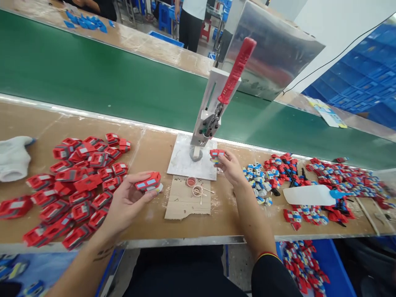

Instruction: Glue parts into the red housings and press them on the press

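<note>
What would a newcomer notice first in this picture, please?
Probably the long red handle, slanting up above the white plate near the middle. Next, the heap of red parts spread across the left side. Lower down, the left hand holds a partly red piece left of the plate, the right hand another to its right.

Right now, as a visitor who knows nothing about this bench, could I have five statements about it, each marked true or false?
1. The left hand holds a red piece with blue panels. True.
2. The right hand holds nothing. False: it holds a red-topped piece.
3. The lever handle is blue. False: it is red.
4. The white bottle lies on its side. True.
5. The two small cups stand on the green belt. False: they stand on the cardboard.
</note>
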The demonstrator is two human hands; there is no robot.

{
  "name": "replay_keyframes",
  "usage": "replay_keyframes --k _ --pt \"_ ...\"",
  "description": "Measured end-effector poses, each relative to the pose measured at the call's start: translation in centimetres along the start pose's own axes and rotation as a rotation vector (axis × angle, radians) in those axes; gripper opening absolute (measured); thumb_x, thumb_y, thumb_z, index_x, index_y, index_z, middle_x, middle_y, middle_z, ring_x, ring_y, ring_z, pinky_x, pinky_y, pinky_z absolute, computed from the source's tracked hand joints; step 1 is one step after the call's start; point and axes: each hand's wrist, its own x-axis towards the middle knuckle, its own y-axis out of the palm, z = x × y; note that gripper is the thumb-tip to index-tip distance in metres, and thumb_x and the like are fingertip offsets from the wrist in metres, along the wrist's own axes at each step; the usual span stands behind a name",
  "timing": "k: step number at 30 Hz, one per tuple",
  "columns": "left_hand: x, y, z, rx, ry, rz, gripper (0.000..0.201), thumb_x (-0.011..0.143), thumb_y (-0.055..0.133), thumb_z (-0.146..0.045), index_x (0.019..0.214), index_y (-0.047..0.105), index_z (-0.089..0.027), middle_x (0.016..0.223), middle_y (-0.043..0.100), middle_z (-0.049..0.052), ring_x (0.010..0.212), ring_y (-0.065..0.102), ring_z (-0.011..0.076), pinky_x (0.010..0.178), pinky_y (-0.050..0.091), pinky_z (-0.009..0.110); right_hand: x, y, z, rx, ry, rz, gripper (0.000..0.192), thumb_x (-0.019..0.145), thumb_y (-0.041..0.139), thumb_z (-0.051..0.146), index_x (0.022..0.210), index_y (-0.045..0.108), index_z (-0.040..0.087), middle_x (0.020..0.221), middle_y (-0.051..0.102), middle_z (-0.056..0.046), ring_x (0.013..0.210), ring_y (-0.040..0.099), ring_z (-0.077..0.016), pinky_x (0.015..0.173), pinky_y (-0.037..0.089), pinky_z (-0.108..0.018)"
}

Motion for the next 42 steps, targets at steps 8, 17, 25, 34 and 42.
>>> replay_keyframes --k 8,17,25,34,42 --pt "10.4 3.7 1.1 0.092 0.071 0.222 0.047 0.072 0.089 -0.041 0.101 0.056 -0.022 0.101 0.073 0.005 0.09 0.075 0.0192 0.08 0.063 0.031 10.7 -9.0 1.1 -0.432 -0.032 -0.153 0.037 0.089 0.078 0.046 0.111 0.069 0.017 0.124 0.071 -0.012 0.11 0.068 -0.025 0.095 0.06 -0.043" --pt "14.6 6.4 2.6 0.151 0.097 0.316 0.052 0.072 0.084 -0.044 0.109 0.058 -0.019 0.106 0.073 0.009 0.096 0.075 0.0235 0.091 0.062 0.041 15.8 -9.5 -1.1 -0.587 0.006 -0.143 0.038 0.102 0.068 0.041 0.132 0.064 0.019 0.134 0.067 -0.01 0.115 0.069 -0.0242 0.098 0.062 -0.047" --pt "15.0 7.5 3.4 0.235 0.175 0.369 0.042 0.075 0.083 -0.04 0.106 0.063 -0.02 0.105 0.075 0.008 0.096 0.074 0.0227 0.102 0.059 0.046 14.0 -12.3 1.0 -0.448 -0.155 -0.522 0.053 0.101 0.051 0.055 0.137 0.057 0.016 0.132 0.062 -0.018 0.106 0.065 -0.0238 0.086 0.06 -0.039" --pt "15.0 9.5 3.9 0.303 0.208 0.45 0.034 0.079 0.078 -0.026 0.107 0.061 -0.018 0.112 0.077 0.011 0.105 0.075 0.0258 0.105 0.058 0.048 5.1 -2.5 16.9 -0.107 -1.038 -0.452 0.035 0.101 0.061 0.058 0.125 0.064 0.033 0.125 0.064 -0.003 0.119 0.066 -0.0206 0.099 0.059 -0.038" --pt "14.9 10.7 4.7 0.329 0.223 0.459 0.028 0.08 0.075 -0.021 0.105 0.061 -0.018 0.109 0.075 0.009 0.104 0.072 0.0239 0.103 0.057 0.044 4.7 3.4 19.7 -0.187 -1.029 -0.154 0.063 0.104 0.053 0.061 0.159 0.037 0.037 0.146 0.058 -0.005 0.139 0.062 -0.0286 0.105 0.06 -0.045"
